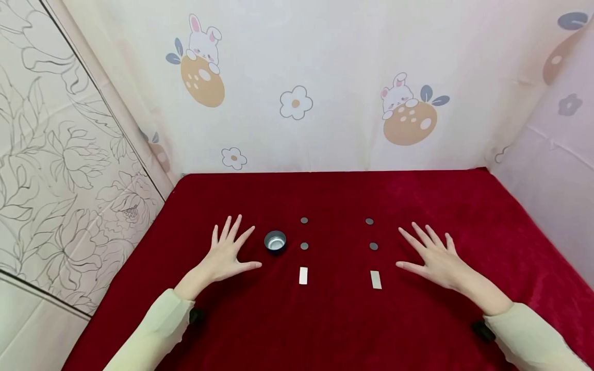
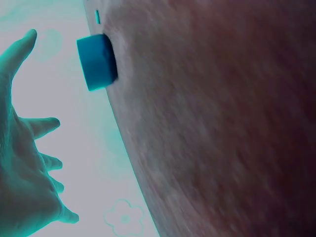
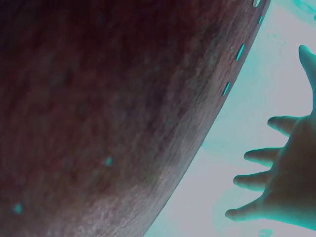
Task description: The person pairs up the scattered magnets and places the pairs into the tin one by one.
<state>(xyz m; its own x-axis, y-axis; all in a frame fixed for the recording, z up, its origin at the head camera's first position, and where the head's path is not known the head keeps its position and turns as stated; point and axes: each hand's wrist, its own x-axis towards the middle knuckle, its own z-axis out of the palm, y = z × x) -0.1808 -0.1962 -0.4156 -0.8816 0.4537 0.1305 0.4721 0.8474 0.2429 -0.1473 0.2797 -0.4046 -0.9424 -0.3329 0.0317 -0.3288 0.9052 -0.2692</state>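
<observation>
My left hand is spread with straight fingers, just left of a small round metal tin with a dark outside and shiny inside. The left wrist view shows that tin side-on, apart from the fingers. On the other side, my right hand has its fingers fanned out and holds nothing. Nearest to it are a grey disc, another grey disc and a pale rectangular plate. Nearer the tin lie two more discs, one far and one near, above a shiny rectangular plate.
A dark red cloth covers the table. Behind it hangs a pale curtain printed with rabbits and flowers. A flower-patterned panel stands along the left, and more pale curtain closes the right side.
</observation>
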